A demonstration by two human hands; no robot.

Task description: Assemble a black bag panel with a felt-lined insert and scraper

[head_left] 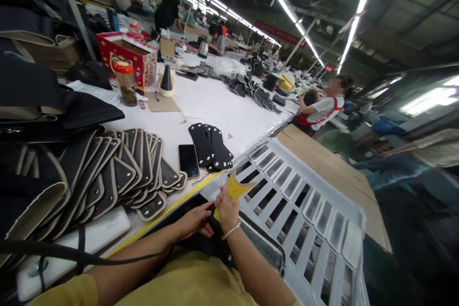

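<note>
My right hand, with a bracelet at the wrist, is closed around a flat yellow piece whose forked, fishtail-like end sticks out above the fist. A bit of the same yellow shows below the fingers. Close to its left, my left hand has its fingers stretched toward the right hand, the index fingertip near the yellow piece. Dark material lies under both hands on my lap, its shape unclear. Just beyond, black bone-shaped pieces with pale marked ends lie on the white table, beside a dark phone.
Overlapping black panels with beige edges cover the table's left side. At right stands a slatted grey rack with pale-rimmed strips, next to cardboard. A drink jar and red box stand farther back. Other people work beyond.
</note>
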